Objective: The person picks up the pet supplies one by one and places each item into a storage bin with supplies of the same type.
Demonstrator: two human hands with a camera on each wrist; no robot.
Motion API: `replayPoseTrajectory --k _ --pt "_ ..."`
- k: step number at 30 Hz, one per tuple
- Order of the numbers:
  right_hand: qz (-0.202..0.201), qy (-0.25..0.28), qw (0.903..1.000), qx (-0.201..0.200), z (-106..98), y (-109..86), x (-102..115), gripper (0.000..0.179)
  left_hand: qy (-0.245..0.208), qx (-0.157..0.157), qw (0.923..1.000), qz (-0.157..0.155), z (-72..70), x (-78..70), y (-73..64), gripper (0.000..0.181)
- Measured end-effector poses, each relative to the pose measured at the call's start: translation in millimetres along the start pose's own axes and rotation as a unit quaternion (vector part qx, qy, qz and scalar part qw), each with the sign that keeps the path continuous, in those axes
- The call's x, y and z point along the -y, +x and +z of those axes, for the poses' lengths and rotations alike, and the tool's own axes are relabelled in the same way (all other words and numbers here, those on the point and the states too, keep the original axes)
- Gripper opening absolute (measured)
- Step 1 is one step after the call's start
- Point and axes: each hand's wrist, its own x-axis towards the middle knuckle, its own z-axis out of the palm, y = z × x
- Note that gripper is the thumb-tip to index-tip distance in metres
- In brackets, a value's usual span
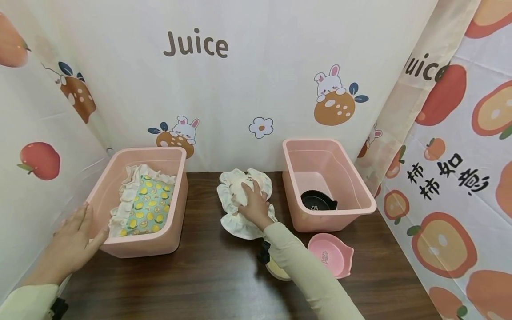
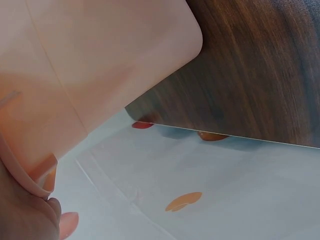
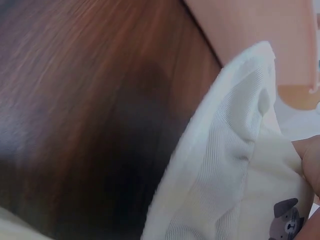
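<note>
The left hand rests with straight, relaxed fingers against the near left corner of the left pink bin, holding nothing. Inside that bin lies a frilled cushion with a lemon print. In the middle of the dark wooden surface, between the two bins, a cream frilled cushion lies under the right hand, whose fingers curl over its top and grip the fabric. To its right stands the right pink bin with a black bowl inside. A pink bowl sits just in front of it.
</note>
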Motion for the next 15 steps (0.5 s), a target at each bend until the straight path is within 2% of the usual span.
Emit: replayPoseTrajectory --k 11,15 --pt "-0.035 0.021 0.9992 0.002 -16 0.5 31 0.078 0.01 0.006 0.9999 0.001 -2.2 -1.5 -0.2 0.082" --pt "-0.059 0.008 0.9982 -0.002 -22 2.0 42 0.078 0.017 0.014 0.9997 -0.003 -3.1 -0.8 0.8 0.083"
